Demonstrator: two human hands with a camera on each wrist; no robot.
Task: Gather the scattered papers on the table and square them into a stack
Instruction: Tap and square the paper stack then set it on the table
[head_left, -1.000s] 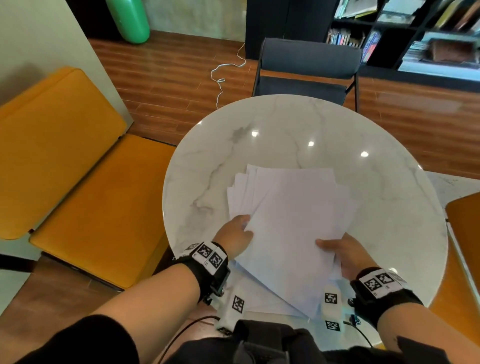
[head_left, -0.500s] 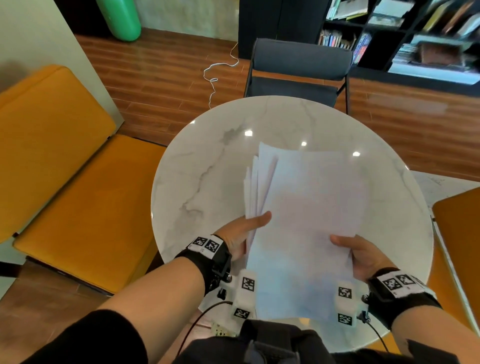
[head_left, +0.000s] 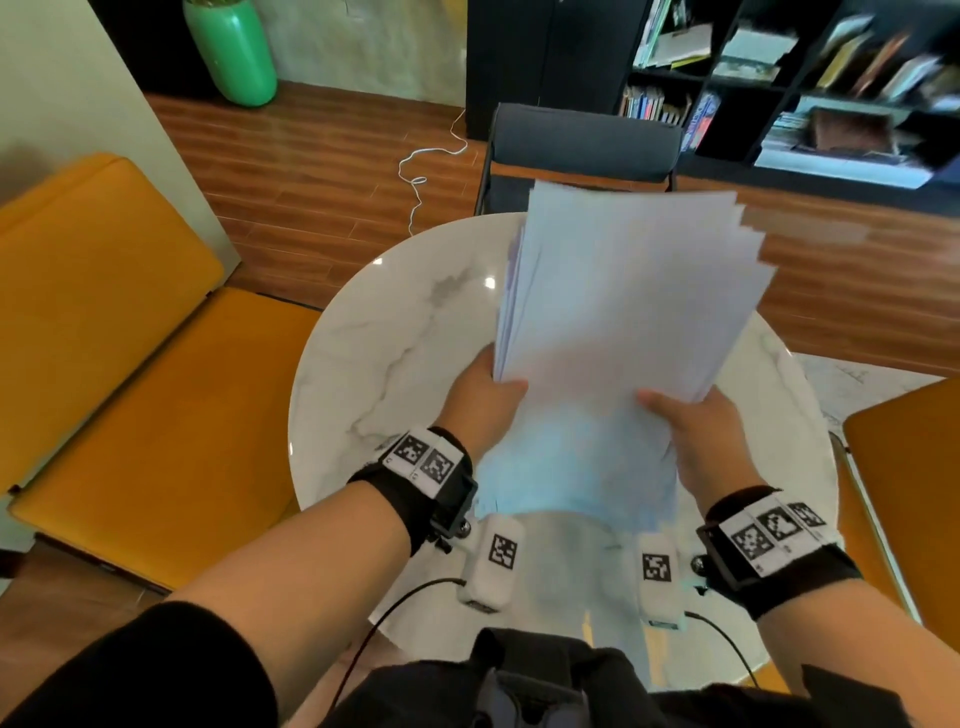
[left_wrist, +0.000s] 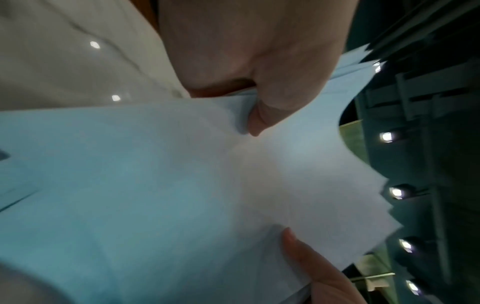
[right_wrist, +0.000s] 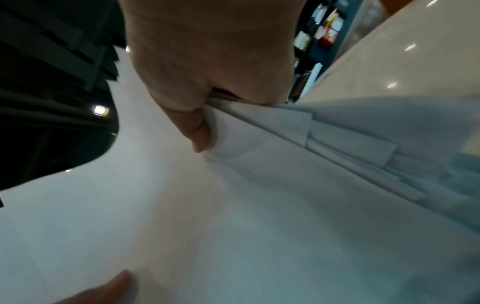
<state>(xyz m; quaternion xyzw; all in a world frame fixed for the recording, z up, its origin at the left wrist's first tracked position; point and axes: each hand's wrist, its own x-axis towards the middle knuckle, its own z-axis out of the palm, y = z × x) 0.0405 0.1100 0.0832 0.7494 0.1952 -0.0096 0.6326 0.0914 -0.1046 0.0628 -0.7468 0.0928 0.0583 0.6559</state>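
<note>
A sheaf of white papers (head_left: 618, 332) is held up off the round marble table (head_left: 395, 353), tilted away from me, its sheets fanned unevenly at the top and left edges. My left hand (head_left: 485, 397) grips the sheaf's left edge, thumb on top (left_wrist: 262, 121). My right hand (head_left: 691, 421) grips the right edge, thumb lying across the front sheet (right_wrist: 197, 131). The stepped edges of the papers (right_wrist: 350, 144) show in the right wrist view. The fingers of both hands are hidden behind the sheets.
Orange upholstered seats stand at the left (head_left: 130, 395) and right (head_left: 914, 483) of the table. A dark chair (head_left: 582, 140) faces me across it. Bookshelves (head_left: 805, 78) and a green vase (head_left: 231, 49) stand farther back on the wooden floor.
Both hands have lifted the papers off the table and tipped them up and away, from lying nearly flat to standing steeply; the sheets have drawn closer together.
</note>
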